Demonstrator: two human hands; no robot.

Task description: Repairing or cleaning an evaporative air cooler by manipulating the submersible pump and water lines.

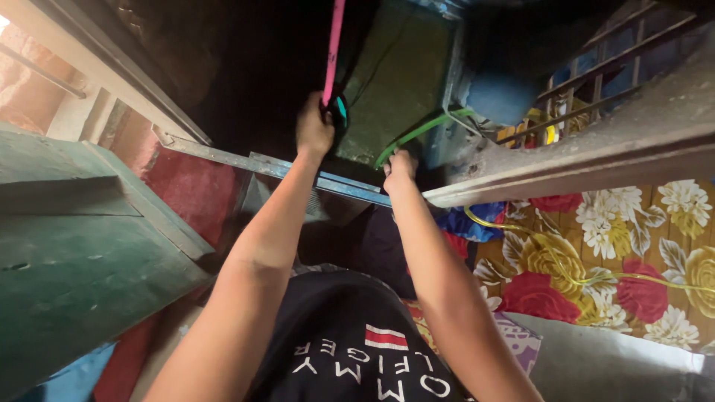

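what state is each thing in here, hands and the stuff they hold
left hand: closed around the pink strap
pink strap: taut, running straight up out of view
right hand: gripping the green hose
green hose: bent, curving away to the right
yellow cord: slack, lying across the floral cloth
floral cloth: spread flat

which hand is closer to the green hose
Right. The right hand is at the end of the green hose and seems to grip it; the left hand is off to its left, holding a pink strap.
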